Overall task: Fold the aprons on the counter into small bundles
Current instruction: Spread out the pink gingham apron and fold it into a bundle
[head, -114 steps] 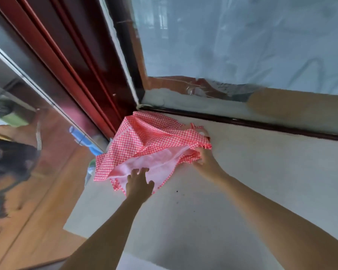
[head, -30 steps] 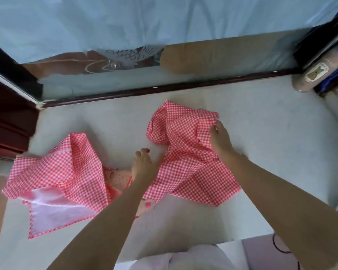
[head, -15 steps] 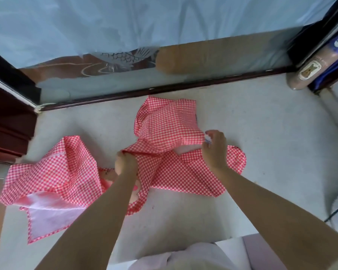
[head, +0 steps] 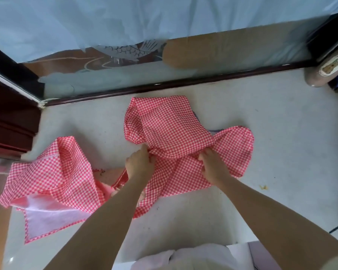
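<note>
Two red-and-white checked aprons lie on the pale counter point(head: 281, 133). The middle apron point(head: 170, 123) is partly folded, its far flap lying over the near part. My left hand point(head: 139, 164) pinches the fabric at the fold's left end. My right hand point(head: 211, 162) grips the fabric at the fold's right end. The second apron point(head: 53, 176) lies crumpled at the left edge of the counter, with its pale pink underside turned up at the near corner. It touches the middle apron near my left wrist.
A dark wooden rail point(head: 164, 86) and a window with a pale blue curtain point(head: 144, 20) bound the counter at the back. A brown bottle with a label point(head: 324, 73) lies at the far right corner. Dark red woodwork point(head: 8, 123) stands at the left.
The far flap of the middle apron has been spread wider and flatter over the near part. My hands have moved closer together at the fold. The left apron has not moved.
</note>
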### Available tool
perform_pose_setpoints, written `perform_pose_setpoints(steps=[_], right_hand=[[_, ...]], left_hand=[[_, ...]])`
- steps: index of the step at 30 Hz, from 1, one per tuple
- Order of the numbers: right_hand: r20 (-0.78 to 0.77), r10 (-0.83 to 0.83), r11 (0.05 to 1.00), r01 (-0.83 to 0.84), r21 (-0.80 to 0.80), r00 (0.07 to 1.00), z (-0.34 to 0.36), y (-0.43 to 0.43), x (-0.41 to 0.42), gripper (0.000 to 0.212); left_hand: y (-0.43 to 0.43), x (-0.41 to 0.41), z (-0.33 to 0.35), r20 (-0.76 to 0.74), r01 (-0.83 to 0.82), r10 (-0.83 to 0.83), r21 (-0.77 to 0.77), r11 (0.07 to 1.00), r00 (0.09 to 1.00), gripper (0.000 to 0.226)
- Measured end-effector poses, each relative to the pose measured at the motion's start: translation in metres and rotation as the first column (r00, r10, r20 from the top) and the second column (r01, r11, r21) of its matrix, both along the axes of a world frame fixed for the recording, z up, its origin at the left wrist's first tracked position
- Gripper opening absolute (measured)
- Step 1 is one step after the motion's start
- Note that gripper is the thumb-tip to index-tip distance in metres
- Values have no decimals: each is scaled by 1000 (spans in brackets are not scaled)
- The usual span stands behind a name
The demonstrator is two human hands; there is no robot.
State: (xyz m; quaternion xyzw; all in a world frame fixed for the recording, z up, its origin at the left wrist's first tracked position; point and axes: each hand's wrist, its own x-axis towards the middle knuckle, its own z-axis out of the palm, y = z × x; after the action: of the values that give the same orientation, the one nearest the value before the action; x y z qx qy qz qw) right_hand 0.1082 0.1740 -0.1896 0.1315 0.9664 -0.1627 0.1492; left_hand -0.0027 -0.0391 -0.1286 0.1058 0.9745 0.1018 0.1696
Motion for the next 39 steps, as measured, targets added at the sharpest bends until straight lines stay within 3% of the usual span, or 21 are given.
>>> perform_pose_setpoints(steps=[3, 6, 7, 9, 11, 12, 16, 18, 20, 21, 23, 24, 25, 28, 30, 32, 34, 37, 39], right_hand=[[57, -179, 973, 167, 161, 982, -1, 32, 4, 28], [26, -260, 933, 244, 265, 965, 7, 48, -5, 30], [-58, -269, 945, 275, 179, 961, 13, 45, -12, 33], [-193, -329, 936, 293, -194, 924, 25, 27, -27, 37], [-70, -330, 778, 229, -584, 941, 37, -3, -42, 52], [-4, -262, 715, 191, -673, 965, 38, -20, -48, 64], [267, 3, 829, 147, -539, 964, 22, -69, -62, 96], [319, 31, 891, 118, -439, 947, 18, -81, -61, 98], [343, -18, 894, 169, -415, 939, 19, -89, -59, 93], [367, -79, 843, 258, -472, 927, 23, -92, -60, 91], [410, -257, 610, 476, -634, 875, 33, -99, -63, 85], [401, -334, 500, 521, -692, 853, 37, -103, -64, 79], [363, -384, 456, 516, -725, 849, 43, -109, -64, 74], [261, -404, 480, 446, -756, 877, 59, -120, -59, 59], [245, -357, 488, 404, -774, 901, 75, -123, -50, 48], [259, -257, 528, 360, -769, 931, 89, -123, -41, 43], [257, -238, 592, 349, -726, 937, 96, -121, -31, 43], [114, -469, 642, 426, -638, 876, 92, -110, -23, 45], [-44, -625, 657, 495, -568, 779, 89, -110, -21, 49]], left_hand=[[0, -5, 5, -36, -277, 293, 233, 932, 956, 30], [-7, -17, 4, 109, -565, 565, 337, 753, 818, 35], [-10, -21, 3, 162, -613, 596, 324, 721, 786, 36], [-18, -24, -2, 308, -670, 596, 291, 683, 741, 37], [-26, -21, -9, 417, -734, 611, 273, 622, 673, 40], [-30, -20, -12, 463, -771, 625, 273, 575, 629, 42], [-49, -21, -18, 612, -882, 642, 242, 404, 462, 43], [-63, -21, -19, 602, -862, 629, 237, 447, 492, 43], [-75, -13, -16, 431, -719, 597, 216, 661, 677, 36], [-79, -8, -14, 318, -610, 541, 178, 773, 778, 32], [-87, 5, -12, 165, -427, 401, 171, 888, 901, 41], [-88, 9, -12, 98, -345, 332, 201, 917, 938, 54], [-91, 11, -11, 17, -246, 249, 219, 944, 968, 68], [-89, 10, -5, -157, 115, -86, 185, 976, 984, 88], [-81, 9, 4, -109, 203, -180, 263, 943, 978, 81], [-70, 5, 13, -46, 222, -218, 272, 936, 975, 58], [-62, 5, 23, -80, 196, -182, 264, 944, 980, 29], [-72, -2, 38, -40, -119, 145, 384, 916, 989, 25], [-92, -6, 40, 9, -240, 250, 323, 915, 968, 27]])
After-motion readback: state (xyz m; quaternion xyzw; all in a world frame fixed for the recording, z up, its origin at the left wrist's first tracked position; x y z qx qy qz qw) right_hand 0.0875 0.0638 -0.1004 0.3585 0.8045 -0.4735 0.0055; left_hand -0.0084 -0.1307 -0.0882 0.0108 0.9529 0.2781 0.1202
